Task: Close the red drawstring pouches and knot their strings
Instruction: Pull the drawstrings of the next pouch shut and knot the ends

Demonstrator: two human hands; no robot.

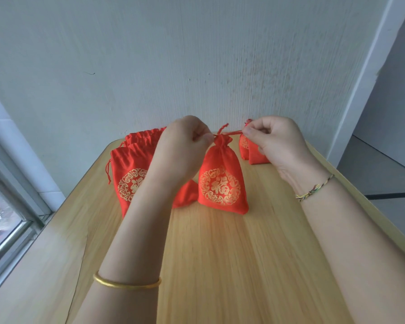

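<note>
My left hand (pixel 185 146) and right hand (pixel 274 141), fingers curled, each pinch a string (pixel 235 132) end either side of the pouch's (pixel 220 181) gathered neck, drawing outward to tighten the knot, I judge, while its base rests on the table (pixel 220 265).

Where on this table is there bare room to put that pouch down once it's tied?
Bare wood of the table lies between the forearms, in front of the held pouch, and along its left edge, nearer than the stack of open pouches. The far end is crowded: that stack on the left, closed pouches on the right.
</note>
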